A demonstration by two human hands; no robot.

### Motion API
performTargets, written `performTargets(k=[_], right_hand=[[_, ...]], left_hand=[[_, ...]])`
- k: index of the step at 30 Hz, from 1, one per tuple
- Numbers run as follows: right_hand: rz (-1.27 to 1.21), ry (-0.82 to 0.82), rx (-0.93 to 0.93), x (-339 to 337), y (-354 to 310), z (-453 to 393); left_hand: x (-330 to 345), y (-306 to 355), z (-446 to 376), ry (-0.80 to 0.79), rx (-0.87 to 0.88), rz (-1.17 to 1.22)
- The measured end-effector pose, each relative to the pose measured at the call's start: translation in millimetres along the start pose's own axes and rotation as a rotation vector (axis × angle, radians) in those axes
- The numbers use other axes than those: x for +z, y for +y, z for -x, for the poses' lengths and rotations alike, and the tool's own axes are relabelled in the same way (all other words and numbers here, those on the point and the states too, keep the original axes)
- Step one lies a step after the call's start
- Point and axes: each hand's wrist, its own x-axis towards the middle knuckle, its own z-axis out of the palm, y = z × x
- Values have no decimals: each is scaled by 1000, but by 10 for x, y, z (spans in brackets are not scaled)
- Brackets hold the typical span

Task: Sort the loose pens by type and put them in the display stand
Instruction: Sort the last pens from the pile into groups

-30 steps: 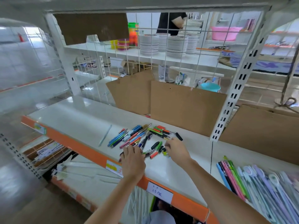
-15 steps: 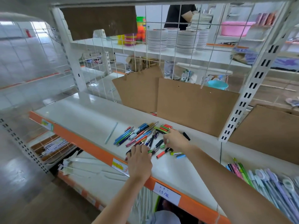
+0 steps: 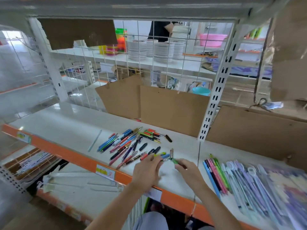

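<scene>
Two hands (image 3: 146, 170) (image 3: 186, 168), one pen pile (image 3: 129, 143)

2 forearms enter from the lower edge, both bare to the frame edge; no sleeve, watch, ring or glove visible. Left hand (image 3: 147, 170) and right hand (image 3: 186, 168) are uncovered, fingers blurred. Below, between the arms, a rounded patch of pale grey-blue fabric (image 3: 150, 220) shows, apparently trousers at the knee.

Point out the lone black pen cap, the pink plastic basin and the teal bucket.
Lone black pen cap (image 3: 168, 138), head view, mid-body.
Pink plastic basin (image 3: 211, 42), head view, front wall.
Teal bucket (image 3: 201, 91), head view, rim.
</scene>
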Motion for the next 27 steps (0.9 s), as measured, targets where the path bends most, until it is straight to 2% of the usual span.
performTargets(k=[4,7,10,20,24,27], right_hand=[[-349,119,150,-70,157,153],[-635,214,184,-99,224,207],[-825,284,203,-115,254,217],[-741,232,179,-131,214,264],[-554,91,145,-106,132,275],[-602,21,166,-132,77,244]], left_hand=[[156,261,-13,-24,-2,74],[238,283,53,-54,58,111],[254,235,87,-16,86,156],[297,222,108,43,119,202],[309,198,111,30,152,277],[296,167,92,27,154,388]])
